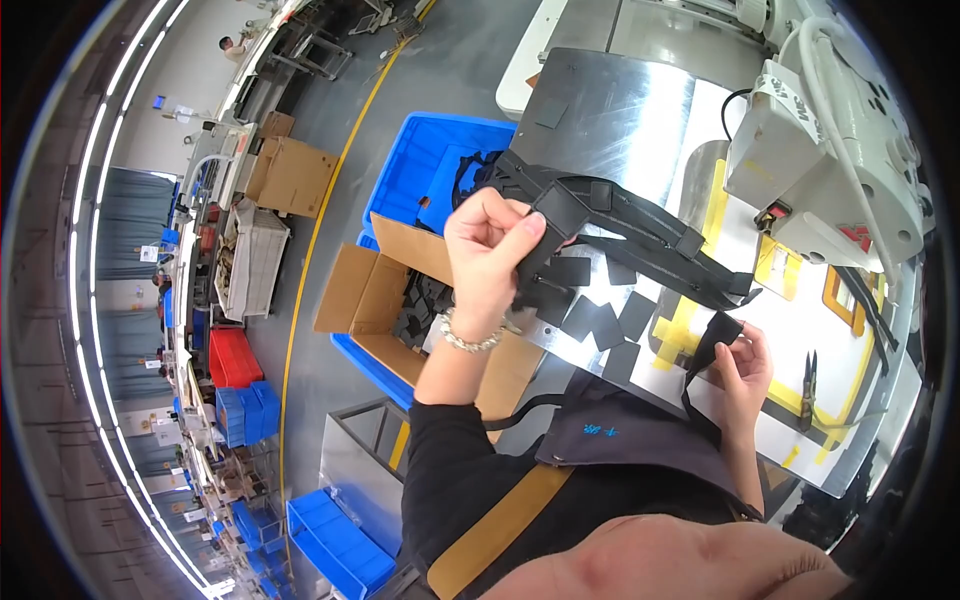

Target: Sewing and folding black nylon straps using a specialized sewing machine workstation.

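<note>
Cardboard box [350,290] and blue bin [410,150] both hold black scraps [420,312]. The left hand [483,250] pinches a black square patch [562,212] on black straps [648,226]; the metal table [605,115] shines behind. Blue writing [600,431] marks the dark apron [650,452]. The right hand [742,375] pinches a black strip [712,340] near the table's edge. Dark writing [787,92] marks the white machine [865,165].

The person's left forearm [447,376] stretches forward, the left hand [487,242] pinching with thumb [524,236] against curled fingers [488,207], while the right hand [743,374], nearer the body, pinches too.
</note>
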Tool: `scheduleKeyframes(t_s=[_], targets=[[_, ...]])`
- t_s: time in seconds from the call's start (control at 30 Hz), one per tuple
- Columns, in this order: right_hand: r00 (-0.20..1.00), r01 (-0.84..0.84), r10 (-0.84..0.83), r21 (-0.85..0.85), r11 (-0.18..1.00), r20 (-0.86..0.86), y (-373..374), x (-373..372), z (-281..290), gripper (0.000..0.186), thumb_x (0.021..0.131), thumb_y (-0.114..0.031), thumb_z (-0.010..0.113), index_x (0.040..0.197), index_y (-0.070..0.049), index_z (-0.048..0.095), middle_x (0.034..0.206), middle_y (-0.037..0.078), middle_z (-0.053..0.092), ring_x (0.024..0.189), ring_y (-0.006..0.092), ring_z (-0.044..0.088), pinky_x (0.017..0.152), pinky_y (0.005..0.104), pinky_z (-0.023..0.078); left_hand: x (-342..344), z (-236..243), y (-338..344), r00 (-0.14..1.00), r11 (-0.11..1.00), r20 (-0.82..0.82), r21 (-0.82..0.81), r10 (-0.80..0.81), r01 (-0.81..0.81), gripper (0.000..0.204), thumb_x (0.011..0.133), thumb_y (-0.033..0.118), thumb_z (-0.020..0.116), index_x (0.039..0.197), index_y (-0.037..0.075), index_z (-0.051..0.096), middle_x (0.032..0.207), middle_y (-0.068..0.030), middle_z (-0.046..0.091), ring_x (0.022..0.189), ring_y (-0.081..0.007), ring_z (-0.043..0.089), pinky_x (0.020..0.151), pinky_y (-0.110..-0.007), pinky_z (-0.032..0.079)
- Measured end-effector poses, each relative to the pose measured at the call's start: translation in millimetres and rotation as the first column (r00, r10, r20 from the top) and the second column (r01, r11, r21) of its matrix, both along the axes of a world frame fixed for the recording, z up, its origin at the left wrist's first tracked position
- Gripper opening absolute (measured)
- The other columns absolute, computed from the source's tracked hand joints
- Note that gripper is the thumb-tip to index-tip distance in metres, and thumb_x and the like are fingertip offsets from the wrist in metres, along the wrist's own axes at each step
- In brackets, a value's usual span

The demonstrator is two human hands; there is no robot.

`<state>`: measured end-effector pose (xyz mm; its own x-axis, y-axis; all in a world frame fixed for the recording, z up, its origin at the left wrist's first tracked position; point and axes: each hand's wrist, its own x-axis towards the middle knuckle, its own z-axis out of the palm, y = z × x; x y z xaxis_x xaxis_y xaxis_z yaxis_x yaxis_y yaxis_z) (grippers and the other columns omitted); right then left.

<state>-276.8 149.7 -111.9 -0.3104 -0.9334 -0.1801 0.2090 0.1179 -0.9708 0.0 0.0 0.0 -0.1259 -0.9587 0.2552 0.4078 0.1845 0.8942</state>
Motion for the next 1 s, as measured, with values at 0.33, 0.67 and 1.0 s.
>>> scheduleKeyframes(t_s=[0.33,0.67,1.0], targets=[[1.000,0.010,-0.010,0.019,1.000,-0.029,-3,2,7,0.034,0.088,0.001,0.064,0.121,-0.002,0.055,0.079,-0.003,0.060,0.065,0.0009,0.051,0.055,0.0153,0.035,0,-18,10,0.985,0.987,0.079,-0.072,0.152,-0.146,0.021,0.079,-0.007,0.072,0.071,0.002,0.056,0.082,-0.0111,0.069,0.066,-0.0060,0.056,0.060,-0.021,0.046],[0.998,0.019,-0.017,0.020,1.000,-0.053,-2,2,6,0.035,0.088,0.002,0.065,0.121,-0.002,0.055,0.079,-0.002,0.061,0.064,0.0010,0.051,0.055,0.0158,0.035,-1,-14,10,0.988,0.989,0.086,-0.080,0.127,-0.120,0.026,0.083,0.006,0.072,0.071,0.006,0.048,0.072,-0.0127,0.065,0.061,-0.0202,0.064,0.055,-0.033,0.053],[0.999,-0.006,0.006,-0.006,1.000,-0.032,-2,0,7,0.041,0.085,0.004,0.065,0.125,0.001,0.053,0.084,0.000,0.065,0.071,0.0026,0.055,0.062,0.0155,0.040,-5,-10,5,0.991,0.993,0.087,-0.058,0.104,-0.099,0.032,0.082,0.011,0.075,0.070,0.008,0.046,0.070,-0.0102,0.063,0.063,-0.0204,0.062,0.056,-0.034,0.052]])
